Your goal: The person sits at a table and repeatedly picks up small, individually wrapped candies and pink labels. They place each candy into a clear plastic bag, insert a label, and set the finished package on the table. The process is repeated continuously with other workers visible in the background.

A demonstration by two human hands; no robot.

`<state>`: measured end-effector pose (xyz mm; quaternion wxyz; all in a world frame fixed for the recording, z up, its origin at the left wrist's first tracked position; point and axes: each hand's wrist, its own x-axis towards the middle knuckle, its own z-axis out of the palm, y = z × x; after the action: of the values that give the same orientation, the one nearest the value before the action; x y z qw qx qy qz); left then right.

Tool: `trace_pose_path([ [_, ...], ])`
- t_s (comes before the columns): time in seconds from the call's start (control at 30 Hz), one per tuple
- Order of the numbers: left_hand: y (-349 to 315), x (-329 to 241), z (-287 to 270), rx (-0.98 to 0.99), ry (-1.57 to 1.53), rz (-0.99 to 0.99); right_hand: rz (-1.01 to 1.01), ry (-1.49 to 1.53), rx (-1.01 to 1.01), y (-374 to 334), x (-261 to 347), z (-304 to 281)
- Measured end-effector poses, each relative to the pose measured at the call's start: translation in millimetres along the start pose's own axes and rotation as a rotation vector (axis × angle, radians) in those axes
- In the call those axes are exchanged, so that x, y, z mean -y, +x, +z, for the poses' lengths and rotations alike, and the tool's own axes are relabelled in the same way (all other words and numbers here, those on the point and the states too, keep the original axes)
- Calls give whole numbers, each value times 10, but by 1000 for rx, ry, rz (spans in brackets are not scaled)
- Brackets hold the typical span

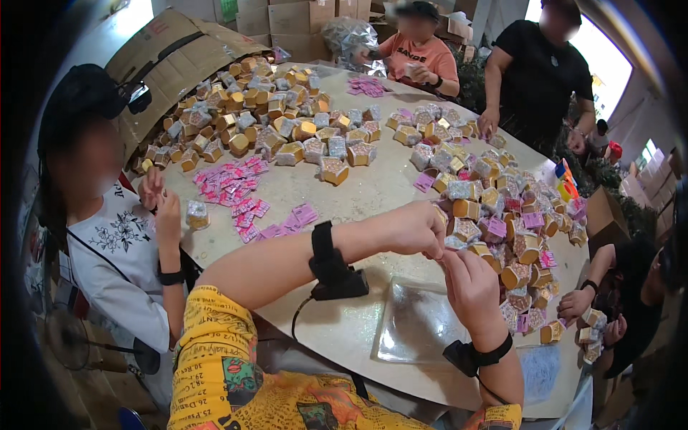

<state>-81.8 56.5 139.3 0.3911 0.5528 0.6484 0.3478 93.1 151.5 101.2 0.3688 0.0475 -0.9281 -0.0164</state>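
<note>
My left hand reaches across above the table, its fingers closed in a pinch. My right hand comes up from below, and its fingertips are pinched close to those of my left. Whatever sits between the fingers is too small to make out. Just beyond my hands lies a heap of small gold house-shaped ornaments with glittery tops, and pink tags are mixed among them. Beneath my hands a clear, shiny plastic sheet or tray rests on the table.
A bigger ornament pile spills from a cardboard box at the far left. Loose pink tags lie nearer. Co-workers sit or stand around the table. At the right edge are a bundle of pale threads and another person's hands.
</note>
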Motion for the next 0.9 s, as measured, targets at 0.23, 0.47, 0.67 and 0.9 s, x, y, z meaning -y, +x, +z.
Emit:
trace_pose_path([
  [0.23,1094,539,-792,-55,373,-156,114,34,29,-78,-310,76],
  [0.47,2292,1564,-1080,-548,751,-228,349,138,125,-592,-316,-53],
  [0.67,2756,1889,-917,-580,715,-218,428,167,213,-756,-250,-91],
  [0.9,2713,1910,-1077,-631,469,-253,434,218,186,-714,-199,-75],
])
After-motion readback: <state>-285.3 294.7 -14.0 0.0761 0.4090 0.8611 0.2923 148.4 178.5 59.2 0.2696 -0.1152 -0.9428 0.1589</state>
